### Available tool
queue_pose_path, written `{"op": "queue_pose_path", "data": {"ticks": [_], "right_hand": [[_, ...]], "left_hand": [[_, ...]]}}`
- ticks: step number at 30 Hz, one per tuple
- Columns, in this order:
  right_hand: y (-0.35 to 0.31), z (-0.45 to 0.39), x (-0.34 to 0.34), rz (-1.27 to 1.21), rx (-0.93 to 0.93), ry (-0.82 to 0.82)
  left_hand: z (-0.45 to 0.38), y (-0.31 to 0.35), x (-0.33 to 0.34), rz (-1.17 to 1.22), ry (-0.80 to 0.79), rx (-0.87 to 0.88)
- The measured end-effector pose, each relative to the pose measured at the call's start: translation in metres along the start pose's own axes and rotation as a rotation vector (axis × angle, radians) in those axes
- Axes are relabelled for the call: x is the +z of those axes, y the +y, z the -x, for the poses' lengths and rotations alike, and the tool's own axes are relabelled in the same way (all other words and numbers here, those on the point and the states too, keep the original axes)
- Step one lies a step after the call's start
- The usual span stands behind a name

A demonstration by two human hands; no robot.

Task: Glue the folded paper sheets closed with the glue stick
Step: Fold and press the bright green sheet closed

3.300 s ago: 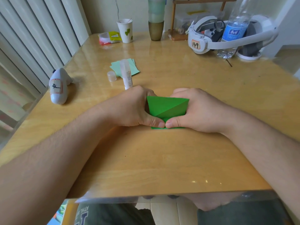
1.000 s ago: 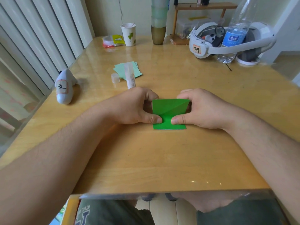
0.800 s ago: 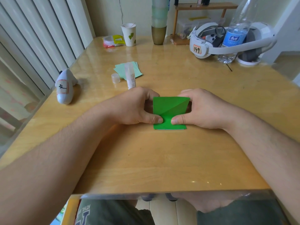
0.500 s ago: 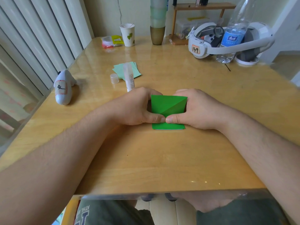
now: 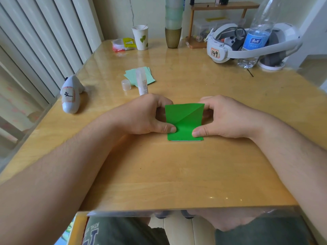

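"149" on the white headset's tag (image 5: pixel 214 53)

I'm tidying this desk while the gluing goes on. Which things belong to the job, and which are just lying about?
Belongs to the job:
folded green paper, pinched by the left hand and right hand
glue stick
glue cap
pale green sheets

Lying about:
paper cup
water bottle
white headset
white controller
snack packet

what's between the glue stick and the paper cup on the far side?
Head view: the glue stick lies partly on a stack of pale green paper sheets; from there to the paper cup is bare table.
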State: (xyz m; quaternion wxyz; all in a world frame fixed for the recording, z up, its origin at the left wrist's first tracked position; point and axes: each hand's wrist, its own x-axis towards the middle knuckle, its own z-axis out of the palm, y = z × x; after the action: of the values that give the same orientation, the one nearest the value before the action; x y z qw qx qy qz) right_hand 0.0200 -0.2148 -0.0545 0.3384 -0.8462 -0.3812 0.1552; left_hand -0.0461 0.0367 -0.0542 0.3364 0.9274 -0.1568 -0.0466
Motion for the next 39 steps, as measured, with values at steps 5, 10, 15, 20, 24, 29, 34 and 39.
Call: {"op": "queue_pose_path", "data": {"ticks": [5,10,15,20,24,29,34,39], "right_hand": [[0.0,0.002,-0.004,0.016,0.0,-0.055],[0.002,0.0,-0.003,0.038,0.045,-0.028],[-0.001,-0.004,0.005,0.073,0.071,0.007],[-0.001,-0.002,0.003,0.049,0.069,-0.016],[0.002,-0.004,0.003,0.064,0.059,-0.016],[0.002,-0.011,0.006,0.014,0.027,0.099],[-0.002,-0.014,0.011,0.078,-0.027,0.14],[0.001,-0.01,0.008,0.085,-0.019,0.118]], "left_hand": [[0.0,0.0,0.0,0.023,0.004,0.006],[-0.001,0.001,0.001,0.035,0.003,-0.019],[-0.006,0.008,0.009,0.001,0.046,-0.025],[-0.005,0.005,0.007,-0.006,0.022,-0.013],[-0.001,0.002,0.004,0.018,-0.016,0.028],[-0.007,0.004,0.01,0.042,0.073,-0.027],[-0.009,0.006,0.011,0.014,0.095,-0.026],[-0.006,0.002,0.007,0.022,0.072,-0.011]]}}
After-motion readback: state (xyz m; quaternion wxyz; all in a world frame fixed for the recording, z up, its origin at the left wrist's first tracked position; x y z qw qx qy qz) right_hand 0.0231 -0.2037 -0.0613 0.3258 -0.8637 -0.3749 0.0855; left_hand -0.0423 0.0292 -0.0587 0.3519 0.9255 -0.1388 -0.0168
